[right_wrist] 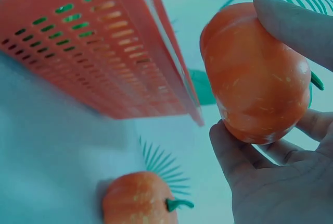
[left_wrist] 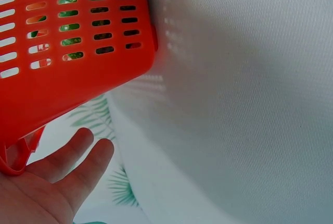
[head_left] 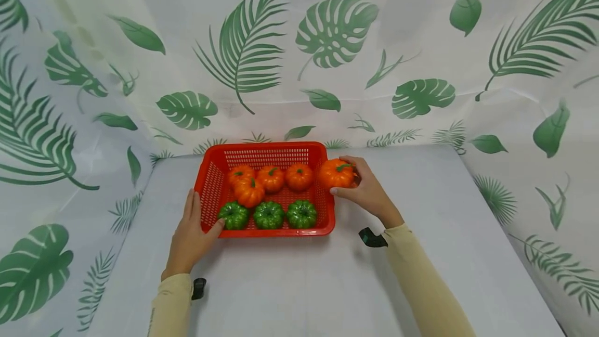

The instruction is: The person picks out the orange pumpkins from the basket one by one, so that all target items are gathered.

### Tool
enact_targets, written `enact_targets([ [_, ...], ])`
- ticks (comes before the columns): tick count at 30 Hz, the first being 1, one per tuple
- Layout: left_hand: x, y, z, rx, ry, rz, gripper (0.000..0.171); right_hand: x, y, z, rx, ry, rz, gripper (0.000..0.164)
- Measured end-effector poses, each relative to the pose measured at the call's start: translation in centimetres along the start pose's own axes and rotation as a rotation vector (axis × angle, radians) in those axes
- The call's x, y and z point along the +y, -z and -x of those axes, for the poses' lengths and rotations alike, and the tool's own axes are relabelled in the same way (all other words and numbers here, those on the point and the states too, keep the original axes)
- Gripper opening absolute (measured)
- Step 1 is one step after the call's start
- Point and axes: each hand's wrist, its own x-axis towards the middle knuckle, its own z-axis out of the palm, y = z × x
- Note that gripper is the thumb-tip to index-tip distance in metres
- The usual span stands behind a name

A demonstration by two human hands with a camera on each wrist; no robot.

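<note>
My right hand (head_left: 369, 191) holds an orange toy pumpkin (head_left: 336, 173) between thumb and fingers, above the right rim of a red plastic basket (head_left: 281, 233). In the right wrist view this pumpkin (right_wrist: 255, 73) is tilted, its green stem towards the palm. My left hand (head_left: 192, 238) rests at the basket's front left corner, thumb over the rim and fingers straight along the outside. Two of its fingers (left_wrist: 91, 169) stretch out below the basket wall (left_wrist: 78, 78). Inside the basket, several orange pumpkins (head_left: 271, 178) lie behind a front row of three green pumpkins (head_left: 269, 215).
Another orange pumpkin (right_wrist: 138, 200) sits on the table outside the basket, below my right hand, mostly hidden in the head view. The white table (head_left: 290, 285) meets a leaf-patterned cloth (head_left: 262, 118) at the back and sides.
</note>
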Motion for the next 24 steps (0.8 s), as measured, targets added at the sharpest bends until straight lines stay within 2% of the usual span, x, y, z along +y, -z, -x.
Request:
enact_targets([
  [9, 0.1, 0.1, 0.1, -0.007, 0.019, 0.001, 0.102, 2.1, 0.6, 1.2, 0.076, -0.03, 0.005, 0.087],
  [14, 0.2, 0.1, 0.0, -0.003, 0.018, 0.001, 0.101, 3.3, 1.1, 2.4, 0.111, -0.076, 0.028, 0.092],
  [24, 0.1, 0.1, -0.1, 0.003, 0.008, 0.007, 0.101, 6.8, 1.3, 4.2, 0.11, -0.174, 0.053, 0.093],
])
